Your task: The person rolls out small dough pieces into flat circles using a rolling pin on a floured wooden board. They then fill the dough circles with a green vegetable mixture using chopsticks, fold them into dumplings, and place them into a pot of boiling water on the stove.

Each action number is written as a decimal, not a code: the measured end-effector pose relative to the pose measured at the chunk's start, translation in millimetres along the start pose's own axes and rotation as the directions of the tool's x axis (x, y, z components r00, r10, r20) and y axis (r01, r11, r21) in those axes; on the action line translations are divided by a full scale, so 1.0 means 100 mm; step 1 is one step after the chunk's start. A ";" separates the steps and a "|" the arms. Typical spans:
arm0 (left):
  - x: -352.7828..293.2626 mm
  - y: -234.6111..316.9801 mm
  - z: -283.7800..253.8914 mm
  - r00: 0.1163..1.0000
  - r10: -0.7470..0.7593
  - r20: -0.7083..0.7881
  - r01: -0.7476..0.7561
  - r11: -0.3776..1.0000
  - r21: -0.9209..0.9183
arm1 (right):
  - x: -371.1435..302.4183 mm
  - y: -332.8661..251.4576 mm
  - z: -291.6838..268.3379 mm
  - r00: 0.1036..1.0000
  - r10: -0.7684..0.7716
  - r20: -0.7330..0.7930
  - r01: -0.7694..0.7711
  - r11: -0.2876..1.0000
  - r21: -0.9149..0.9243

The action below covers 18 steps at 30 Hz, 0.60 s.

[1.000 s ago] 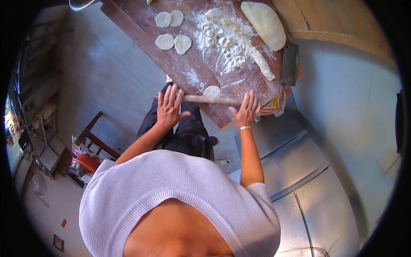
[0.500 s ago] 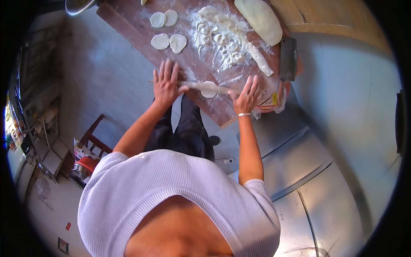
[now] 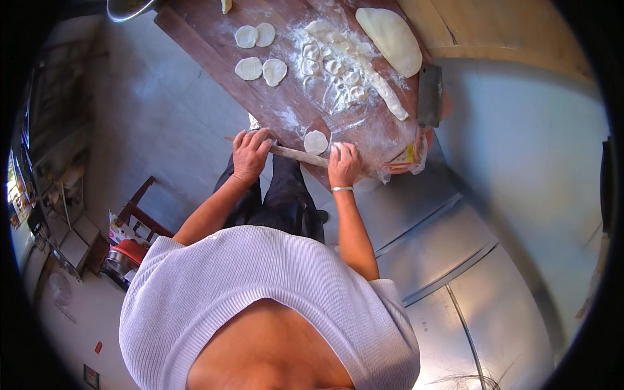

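My left hand [image 3: 252, 156] curls around the left part of a thin wooden rolling pin [image 3: 296, 154] at the near edge of the floured board. My right hand [image 3: 344, 167], with a bracelet at the wrist, is closed over the pin's right part. Just beyond the pin lies a small round dough wrapper [image 3: 316, 142], flat on the board, with my right fingertips close to its right edge. Several rolled wrappers [image 3: 274, 72] lie farther left. Small dough pieces [image 3: 335, 67] sit in flour near the middle, beside a dough rope [image 3: 388, 97].
A large dough slab [image 3: 390, 40] rests at the far right of the wooden board [image 3: 208, 49]. A cleaver [image 3: 429, 95] lies at the right edge, above a plastic packet [image 3: 409, 158]. Part of a metal bowl [image 3: 127, 8] shows far left. Metal cabinets [image 3: 448, 253] stand at right.
The rolling pin has come toward me, off the wrapper it was lying across. My hands went from outstretched fingers to curled ones, and my right hand moved left and nearer.
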State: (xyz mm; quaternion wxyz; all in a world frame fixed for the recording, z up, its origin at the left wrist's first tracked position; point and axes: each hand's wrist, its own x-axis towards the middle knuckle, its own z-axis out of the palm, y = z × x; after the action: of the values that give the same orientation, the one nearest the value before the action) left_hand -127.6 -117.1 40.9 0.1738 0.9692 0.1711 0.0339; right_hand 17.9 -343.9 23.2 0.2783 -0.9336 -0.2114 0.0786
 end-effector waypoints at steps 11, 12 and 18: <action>0.01 -0.03 -0.13 0.999 -0.022 0.025 0.025 0.992 -0.122 | 0.35 -0.28 0.21 0.980 0.062 0.192 -0.022 0.979 -0.205; 0.00 -0.04 -0.13 0.999 -0.019 0.033 0.023 0.991 -0.134 | 0.34 -0.31 0.20 0.974 0.092 0.206 -0.073 0.992 -0.101; 0.07 -0.16 -0.16 1.000 -0.011 0.028 0.016 0.985 -0.172 | 0.90 -0.93 0.51 0.972 0.103 0.212 -0.210 0.783 0.585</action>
State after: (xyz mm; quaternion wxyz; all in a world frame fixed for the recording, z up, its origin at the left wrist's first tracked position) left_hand -128.2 -95.4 50.2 0.2594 0.9497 0.1718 0.0345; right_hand 53.1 -209.3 29.6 0.5348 -0.8003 -0.1196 0.2432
